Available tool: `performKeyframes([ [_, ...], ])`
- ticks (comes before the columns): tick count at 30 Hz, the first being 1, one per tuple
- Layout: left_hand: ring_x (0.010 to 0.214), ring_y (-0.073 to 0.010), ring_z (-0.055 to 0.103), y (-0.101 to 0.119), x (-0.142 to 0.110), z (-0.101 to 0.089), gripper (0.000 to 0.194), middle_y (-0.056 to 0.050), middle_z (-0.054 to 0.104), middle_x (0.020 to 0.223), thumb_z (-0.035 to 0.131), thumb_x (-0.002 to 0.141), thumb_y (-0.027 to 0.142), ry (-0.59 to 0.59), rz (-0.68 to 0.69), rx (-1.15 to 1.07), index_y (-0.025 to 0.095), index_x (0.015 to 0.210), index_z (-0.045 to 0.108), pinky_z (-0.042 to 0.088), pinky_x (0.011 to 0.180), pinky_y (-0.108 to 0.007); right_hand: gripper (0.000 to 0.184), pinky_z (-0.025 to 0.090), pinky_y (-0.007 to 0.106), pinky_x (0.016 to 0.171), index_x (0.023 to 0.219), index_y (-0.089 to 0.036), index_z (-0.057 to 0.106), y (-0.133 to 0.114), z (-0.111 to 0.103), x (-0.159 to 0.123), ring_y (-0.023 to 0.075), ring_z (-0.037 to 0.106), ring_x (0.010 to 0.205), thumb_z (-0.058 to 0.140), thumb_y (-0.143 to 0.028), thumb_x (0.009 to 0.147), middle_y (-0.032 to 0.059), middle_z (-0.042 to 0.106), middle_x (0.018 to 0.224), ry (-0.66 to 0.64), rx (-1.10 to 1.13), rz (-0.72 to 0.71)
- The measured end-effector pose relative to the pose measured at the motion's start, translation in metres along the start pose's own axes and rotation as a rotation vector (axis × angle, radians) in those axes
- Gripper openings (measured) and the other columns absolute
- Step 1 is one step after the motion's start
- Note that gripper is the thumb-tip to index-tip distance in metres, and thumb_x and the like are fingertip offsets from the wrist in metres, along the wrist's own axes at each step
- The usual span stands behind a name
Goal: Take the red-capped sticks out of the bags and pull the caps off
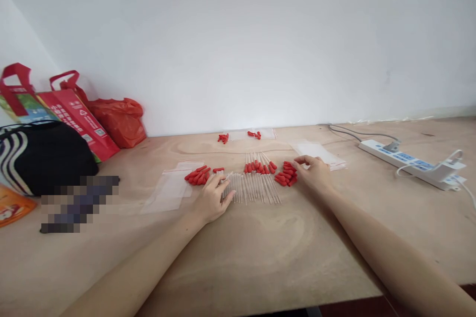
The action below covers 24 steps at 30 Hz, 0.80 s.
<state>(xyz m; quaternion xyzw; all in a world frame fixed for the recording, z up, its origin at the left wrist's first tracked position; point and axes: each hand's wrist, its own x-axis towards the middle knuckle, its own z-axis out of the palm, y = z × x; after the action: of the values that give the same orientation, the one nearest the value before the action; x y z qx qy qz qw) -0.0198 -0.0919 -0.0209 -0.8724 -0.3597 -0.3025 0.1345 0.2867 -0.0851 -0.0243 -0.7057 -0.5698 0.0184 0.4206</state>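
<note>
My left hand (213, 200) rests over the left end of a row of thin, clear-looking sticks (255, 189), its fingers apart and the thumb lying near the sticks. A pile of small red club-shaped pieces (199, 175) lies just beyond it, with a single red piece (218, 169) beside the pile. My right hand (314, 173) reaches to the right-hand pile of red pieces (285, 176), fingertips closed at a piece on its edge. Above the row, several pale sticks (255, 156) fan out with red pieces (256, 166) at their near ends.
Clear plastic bags (167, 185) lie left, more bags (316, 152) right. Small red pieces (223, 138) sit near the wall. A white power strip (405, 161) with cables is far right. A black bag (55, 158), red carrier bag (80, 119) and orange-red plastic bag (121, 121) stand left.
</note>
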Motion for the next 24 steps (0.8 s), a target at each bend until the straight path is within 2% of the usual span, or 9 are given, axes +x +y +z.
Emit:
performKeyframes([
  [3, 0.086, -0.0213, 0.052, 0.0, 0.0, 0.0, 0.024, -0.01, 0.055, 0.093, 0.046, 0.082, 0.029, -0.023, -0.007, -0.006, 0.011, 0.092, 0.058, 0.046, 0.081, -0.038, 0.029, 0.031, 0.037, 0.079, 0.081, -0.025, 0.067, 0.002, 0.0, 0.002, 0.0211, 0.052, 0.08, 0.049, -0.046, 0.072, 0.0031, 0.065, 0.076, -0.029, -0.004, 0.01],
  [8, 0.087, -0.0213, 0.051, 0.0, -0.001, -0.001, 0.025, -0.011, 0.054, 0.094, 0.046, 0.082, 0.029, -0.029, -0.019, -0.022, 0.01, 0.092, 0.059, 0.045, 0.082, -0.037, 0.03, 0.034, 0.034, 0.074, 0.078, -0.024, 0.066, 0.003, -0.001, 0.003, 0.0203, 0.052, 0.079, 0.045, -0.045, 0.074, 0.0025, 0.065, 0.076, -0.006, 0.002, 0.023],
  [15, 0.09, -0.0234, 0.048, 0.001, -0.001, -0.005, 0.026, -0.01, 0.056, 0.096, 0.048, 0.08, 0.031, -0.05, -0.05, 0.031, 0.013, 0.094, 0.061, 0.043, 0.083, -0.041, 0.037, 0.035, 0.027, 0.059, 0.074, -0.018, 0.065, 0.008, 0.0, 0.006, 0.0158, 0.052, 0.06, 0.044, -0.048, 0.072, 0.0033, 0.062, 0.064, -0.052, 0.168, 0.072],
  [20, 0.094, -0.0245, 0.048, 0.001, -0.002, -0.007, 0.027, -0.01, 0.056, 0.099, 0.048, 0.081, 0.033, -0.06, -0.065, 0.045, 0.014, 0.093, 0.063, 0.041, 0.084, -0.043, 0.046, 0.034, 0.026, 0.054, 0.068, -0.014, 0.063, 0.024, 0.0, 0.015, 0.0146, 0.048, 0.055, 0.044, -0.056, 0.069, 0.0041, 0.059, 0.058, 0.042, 0.255, 0.158],
  [24, 0.095, -0.0246, 0.048, 0.002, -0.003, -0.009, 0.027, -0.01, 0.057, 0.1, 0.047, 0.081, 0.033, -0.056, -0.063, 0.054, 0.015, 0.093, 0.063, 0.04, 0.084, -0.043, 0.05, 0.035, 0.027, 0.054, 0.069, -0.013, 0.063, 0.028, -0.002, 0.015, 0.0148, 0.048, 0.055, 0.043, -0.059, 0.068, 0.0053, 0.059, 0.06, 0.062, 0.264, 0.178],
])
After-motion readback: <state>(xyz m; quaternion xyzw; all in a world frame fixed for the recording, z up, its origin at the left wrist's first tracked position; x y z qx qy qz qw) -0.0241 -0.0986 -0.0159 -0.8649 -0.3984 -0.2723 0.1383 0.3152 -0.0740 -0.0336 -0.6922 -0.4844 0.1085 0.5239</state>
